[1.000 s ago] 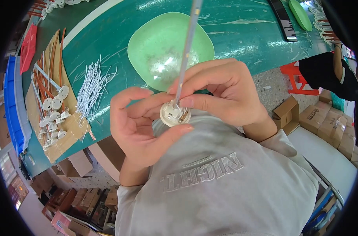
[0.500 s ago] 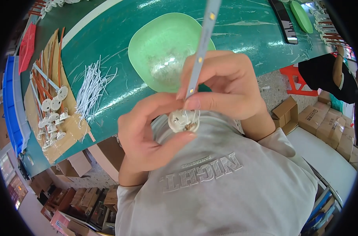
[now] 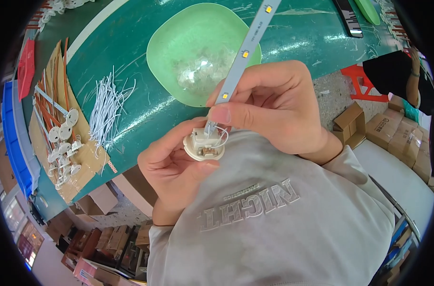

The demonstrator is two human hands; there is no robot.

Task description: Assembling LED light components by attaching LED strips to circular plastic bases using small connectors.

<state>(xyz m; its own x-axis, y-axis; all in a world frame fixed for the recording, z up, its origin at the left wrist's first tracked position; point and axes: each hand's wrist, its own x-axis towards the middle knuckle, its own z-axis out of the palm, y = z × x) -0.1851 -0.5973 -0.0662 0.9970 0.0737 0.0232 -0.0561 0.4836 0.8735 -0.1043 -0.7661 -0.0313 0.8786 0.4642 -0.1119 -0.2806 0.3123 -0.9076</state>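
My left hand [image 3: 171, 164] grips a round white end cap [image 3: 194, 148] between thumb and fingers, its open inner side facing up. Small fittings and a looped white wire show inside the cap. My right hand [image 3: 274, 107] pinches the lower end of a narrow LED strip [image 3: 238, 69] with yellow chips. The strip slants up to the right, and its lower end meets the cap's middle. Whether it is fastened there I cannot tell. Beyond my hands sits a light green bowl [image 3: 171, 43] with small clear pieces in the bottom.
On the green table [image 3: 131, 52], a bundle of white wires [image 3: 107, 112] lies left of the bowl. Further left, cardboard [image 3: 86, 176] carries several strips with round white caps [image 3: 64, 131]. A red basket [image 3: 26, 69] and blue tray [image 3: 14, 138] stand beyond. Another person [image 3: 393, 76] is at right.
Both hands have shifted slightly left with the cap and strip. The cap has tilted so its inside shows more plainly, and the strip leans further right.
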